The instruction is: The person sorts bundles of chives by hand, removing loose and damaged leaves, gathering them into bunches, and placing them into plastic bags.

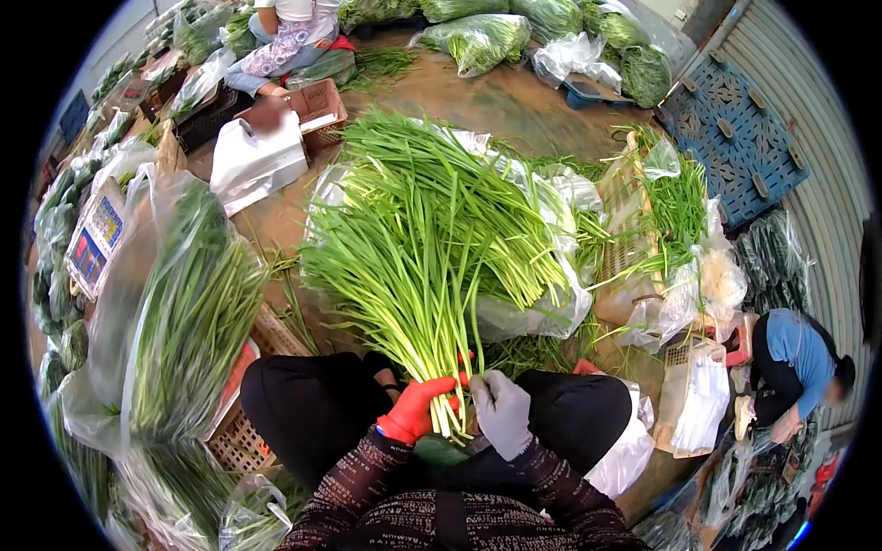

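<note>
My left hand (424, 406), in a red glove, is wrapped round the pale stem ends of a bunch of garlic chives (404, 294). Its long green leaves fan out away from me. Beside it, my right hand (501, 415) wears a grey glove. Thumb and fingers are pinched together at the bunch's right edge, where a single garlic chive stalk (474, 340) runs down to them. Just beyond lies a larger heap of garlic chives (514, 248) on a clear plastic sheet (542, 317). The bunch hides part of that heap.
At left stands a tall clear bag of greens (184, 312) above a crate (234, 445). A basket (629, 220) with loose greens is at right, near a blue pallet (735, 138). One person (294, 37) sits at upper left, another (795, 358) crouches at right.
</note>
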`<state>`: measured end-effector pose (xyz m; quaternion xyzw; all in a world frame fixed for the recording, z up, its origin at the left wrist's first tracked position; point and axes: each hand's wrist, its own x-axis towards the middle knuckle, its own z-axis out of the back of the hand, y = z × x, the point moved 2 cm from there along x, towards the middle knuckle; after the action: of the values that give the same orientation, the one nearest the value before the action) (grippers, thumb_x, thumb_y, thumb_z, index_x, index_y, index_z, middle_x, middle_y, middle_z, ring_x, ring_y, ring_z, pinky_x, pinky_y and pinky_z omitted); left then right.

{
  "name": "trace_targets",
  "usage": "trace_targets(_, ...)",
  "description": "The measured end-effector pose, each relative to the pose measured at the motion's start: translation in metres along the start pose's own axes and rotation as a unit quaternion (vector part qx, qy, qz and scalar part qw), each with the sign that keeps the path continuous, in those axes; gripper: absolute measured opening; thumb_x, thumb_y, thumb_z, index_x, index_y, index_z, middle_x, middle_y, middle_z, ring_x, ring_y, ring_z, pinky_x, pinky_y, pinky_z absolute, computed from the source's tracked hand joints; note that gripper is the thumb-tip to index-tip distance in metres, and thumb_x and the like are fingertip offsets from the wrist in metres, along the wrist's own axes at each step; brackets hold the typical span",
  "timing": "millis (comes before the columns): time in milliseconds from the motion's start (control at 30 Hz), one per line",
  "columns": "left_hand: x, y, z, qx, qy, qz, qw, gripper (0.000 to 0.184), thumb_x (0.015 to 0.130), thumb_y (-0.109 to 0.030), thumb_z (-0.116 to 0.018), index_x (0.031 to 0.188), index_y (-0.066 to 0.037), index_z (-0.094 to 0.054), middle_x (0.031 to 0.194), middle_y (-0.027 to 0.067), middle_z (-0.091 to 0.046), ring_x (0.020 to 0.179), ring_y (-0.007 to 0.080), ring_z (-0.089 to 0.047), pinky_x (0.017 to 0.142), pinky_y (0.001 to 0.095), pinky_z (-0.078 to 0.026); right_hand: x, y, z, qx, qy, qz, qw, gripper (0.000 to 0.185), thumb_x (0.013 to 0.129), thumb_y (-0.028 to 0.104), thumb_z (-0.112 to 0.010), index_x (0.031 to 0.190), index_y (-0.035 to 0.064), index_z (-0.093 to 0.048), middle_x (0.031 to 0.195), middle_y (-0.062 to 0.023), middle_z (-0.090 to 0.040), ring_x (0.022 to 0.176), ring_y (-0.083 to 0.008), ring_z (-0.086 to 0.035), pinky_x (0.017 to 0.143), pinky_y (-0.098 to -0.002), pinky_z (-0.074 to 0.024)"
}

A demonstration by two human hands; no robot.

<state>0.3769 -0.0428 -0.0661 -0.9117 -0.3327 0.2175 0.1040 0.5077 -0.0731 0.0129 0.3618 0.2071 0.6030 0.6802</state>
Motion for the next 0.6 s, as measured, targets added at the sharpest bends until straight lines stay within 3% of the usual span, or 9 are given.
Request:
trace_targets(67,-0.001,0.006,0.002,-0.016,0.022,0.019,0.999,0.046,0.084,-0.014,-0.057,0.128,-0.006,-0.047,0.106,0.0044,-0.061,0.077,0.0149,-0.061,0.07,0.0296,-0.051,0.01,-0.004,-0.011,-0.051,-0.067,0.094,0.992,0.008,0.077,0.013,-0.062,0.081,0.0064,-0.061,0.075,-0.0119,-0.057,0.07,-0.0306,-0.056,0.061,-0.0394,-0.0444)
trace_targets(100,0.001,0.004,-0.011,0.016,0.025,-0.048,0.998,0.047,0.085,-0.017,-0.059,0.128,-0.006,-0.046,0.115,0.0046,-0.058,0.098,0.0182,-0.058,0.087,0.0329,-0.047,0.013,-0.002,-0.018,-0.077,-0.064,0.102,0.99,0.016,0.073,0.013,-0.064,0.087,0.007,-0.063,0.085,-0.0103,-0.058,0.078,-0.031,-0.054,0.068,-0.0406,-0.0434)
trace_targets(233,-0.008,0.011,0.003,-0.099,0.004,-0.025,0.995,0.046,0.085,-0.017,-0.059,0.128,-0.006,-0.046,0.124,0.0056,-0.053,0.111,0.0211,-0.052,0.096,0.0369,-0.04,0.008,0.019,-0.03,-0.214,-0.008,0.176,0.961,0.033,0.072,0.011,-0.057,0.105,0.0103,-0.061,0.112,-0.0125,-0.052,0.104,-0.0353,-0.048,0.085,-0.0462,-0.0387)
trace_targets(400,-0.011,0.008,0.003,-0.086,-0.044,-0.043,0.994,0.042,0.086,-0.017,-0.059,0.124,-0.006,-0.047,0.118,0.0076,-0.055,0.108,0.0227,-0.054,0.092,0.0388,-0.044,0.014,0.001,-0.032,-0.074,0.054,0.167,0.982,0.032,0.071,0.007,-0.062,0.104,0.0068,-0.061,0.113,-0.0116,-0.054,0.108,-0.0319,-0.048,0.089,-0.0414,-0.0391)
trace_targets(467,-0.004,0.008,0.009,-0.071,0.019,-0.033,0.997,0.038,0.085,-0.017,-0.059,0.12,-0.005,-0.049,0.11,0.0083,-0.058,0.098,0.0223,-0.058,0.086,0.0361,-0.048,0.013,-0.015,-0.037,0.107,0.09,0.057,0.989,0.032,0.07,0.002,-0.063,0.102,0.0058,-0.061,0.111,-0.0099,-0.055,0.108,-0.0275,-0.049,0.089,-0.0364,-0.0394)
trace_targets(500,-0.006,0.005,0.004,-0.063,-0.006,-0.034,0.997,0.034,0.085,-0.017,-0.059,0.116,-0.004,-0.05,0.1,0.0078,-0.059,0.088,0.0216,-0.06,0.079,0.035,-0.05,0.014,-0.014,-0.037,0.141,0.101,0.047,0.984,0.032,0.072,-0.001,-0.063,0.103,0.0042,-0.062,0.111,-0.0088,-0.056,0.111,-0.0212,-0.048,0.09,-0.0327,-0.0391)
trace_targets(533,-0.006,0.003,0.004,-0.064,-0.006,-0.036,0.997,0.034,0.085,-0.017,-0.059,0.116,-0.004,-0.05,0.1,0.0078,-0.059,0.088,0.0216,-0.06,0.079,0.035,-0.05,0.018,-0.014,-0.037,0.141,0.103,0.049,0.983,0.032,0.072,-0.001,-0.063,0.103,0.0042,-0.062,0.111,-0.0088,-0.056,0.111,-0.0212,-0.048,0.09,-0.0327,-0.0391)
trace_targets(600,-0.009,-0.001,0.005,-0.028,0.024,-0.007,0.999,0.039,0.084,-0.015,-0.06,0.119,-0.004,-0.048,0.092,0.0065,-0.06,0.08,0.0197,-0.06,0.075,0.0363,-0.05,0.031,-0.01,-0.029,0.294,0.102,0.031,0.95,0.034,0.073,-0.002,-0.062,0.107,0.0029,-0.061,0.111,-0.0092,-0.056,0.105,-0.0186,-0.052,0.089,-0.0299,-0.0417)
